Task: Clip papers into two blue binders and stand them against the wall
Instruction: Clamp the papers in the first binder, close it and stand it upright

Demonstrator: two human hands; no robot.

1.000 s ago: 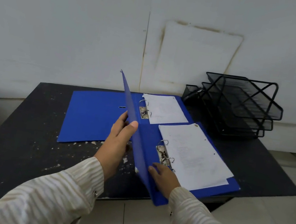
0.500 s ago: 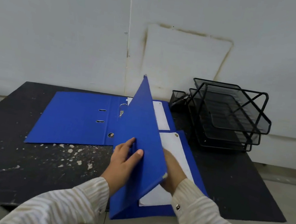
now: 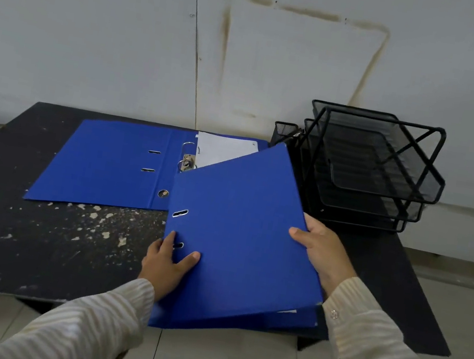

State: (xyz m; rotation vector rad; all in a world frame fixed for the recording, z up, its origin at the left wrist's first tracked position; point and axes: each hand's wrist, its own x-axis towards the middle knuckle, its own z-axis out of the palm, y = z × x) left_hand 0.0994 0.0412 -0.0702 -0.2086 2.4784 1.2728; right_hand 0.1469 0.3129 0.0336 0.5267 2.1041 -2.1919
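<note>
Near binder (image 3: pixel 239 235) lay at the tabletop's (image 3: pixel 33 240) front edge, cover nearly shut. Left hand (image 3: pixel 166 264) pressed flat near the spine, fingers spread; right hand (image 3: pixel 320 254) clamped the cover's free edge, likely to close it. Far binder (image 3: pixel 114 163) was open by the wall, papers (image 3: pixel 221 152) on rings.

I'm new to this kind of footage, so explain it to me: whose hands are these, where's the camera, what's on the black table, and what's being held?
There is no machine here. A person wears a camera on the head, so you look down at their own two hands. The left hand rests flat on the cover of the near blue binder, by its spine. The right hand grips that cover's opposite edge. The cover is nearly shut, with a little paper showing at its lower corner. Behind it a second blue binder lies open on the black table, with white paper beside its metal rings. A black mesh tray rack stands at the right, by the wall.
</note>
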